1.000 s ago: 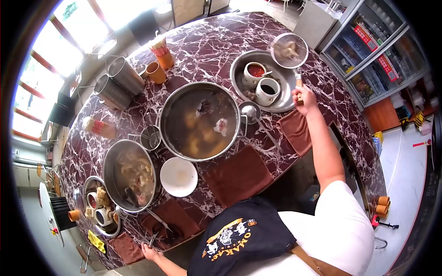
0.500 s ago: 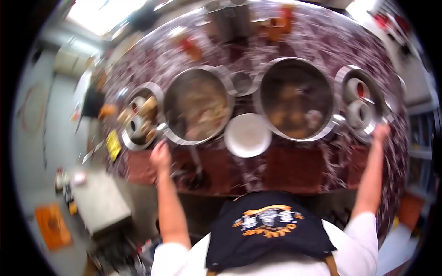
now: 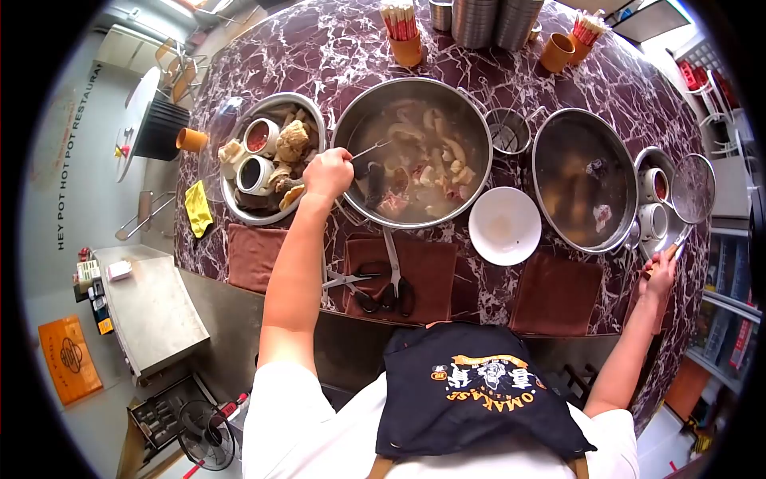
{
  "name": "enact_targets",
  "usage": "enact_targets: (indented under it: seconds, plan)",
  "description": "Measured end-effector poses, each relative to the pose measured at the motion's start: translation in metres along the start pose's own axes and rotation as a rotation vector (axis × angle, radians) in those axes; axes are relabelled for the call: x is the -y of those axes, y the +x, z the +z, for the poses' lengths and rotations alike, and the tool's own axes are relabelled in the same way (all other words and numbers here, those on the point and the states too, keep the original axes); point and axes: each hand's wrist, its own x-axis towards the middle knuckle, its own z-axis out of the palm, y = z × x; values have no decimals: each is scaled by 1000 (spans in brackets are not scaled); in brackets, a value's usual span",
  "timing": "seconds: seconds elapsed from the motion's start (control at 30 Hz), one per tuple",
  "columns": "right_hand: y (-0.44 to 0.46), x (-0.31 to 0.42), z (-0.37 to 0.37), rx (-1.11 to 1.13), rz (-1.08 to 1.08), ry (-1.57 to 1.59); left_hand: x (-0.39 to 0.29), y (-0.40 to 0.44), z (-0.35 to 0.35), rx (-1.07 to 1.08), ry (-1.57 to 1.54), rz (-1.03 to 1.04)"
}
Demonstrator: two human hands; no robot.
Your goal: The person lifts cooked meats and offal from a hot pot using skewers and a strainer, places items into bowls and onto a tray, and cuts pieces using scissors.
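My left hand [image 3: 329, 172] is closed around a thin metal fork [image 3: 370, 149] at the left rim of a big steel pot [image 3: 349, 102]. The fork's tines reach over cloudy broth with pale, meat-like pieces [image 3: 435, 144]. At the far right, my right hand [image 3: 659, 275] grips the wooden handle of a round mesh skimmer [image 3: 692, 188]. The skimmer's head is raised over the edge of a steel tray [image 3: 650, 153] holding two small white pots of sauce. A second steel pot [image 3: 541, 199] of darker brown broth stands between my hands.
A white bowl [image 3: 504, 227] sits between the pots. Two scissors [image 3: 391, 287] lie on a brown cloth [image 3: 439, 263] near the front edge. At left is a steel tray [image 3: 231, 195] of food and sauce pots; chopstick holders [image 3: 406, 49] stand at the back.
My left hand has moved from beside the left tray up to the pot's rim with the fork. The view has shifted and sharpened; the skimmer in my right hand now shows clearly.
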Motion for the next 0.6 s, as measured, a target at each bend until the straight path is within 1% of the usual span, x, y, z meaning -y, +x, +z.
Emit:
enact_targets:
  seconds: [0.1,0.2,0.3,0.33,0.4,0.47,0.5,0.6]
  plan:
    - [-38,13,37,11,-20,49,5,8,6,20,-4,16]
    - [-77,27,79,89,-40,114,5,12,16,21,-7,12]
    - [-113,37,118,236,16,206,5,16,21,14,-21,-1]
    - [-125,40,133,236,12,203,5,18,24,29,-10,-25]
    - [-148,45,164,334,45,200,2,22,27,43,-4,-50]
    - [-168,48,192,425,62,208,-5,25,30,67,-32,-163]
    - [-178,49,205,459,71,229,-8,28,34,67,-39,-161]
    - [-195,37,230,593,95,255,-15,34,49,66,-158,-226]
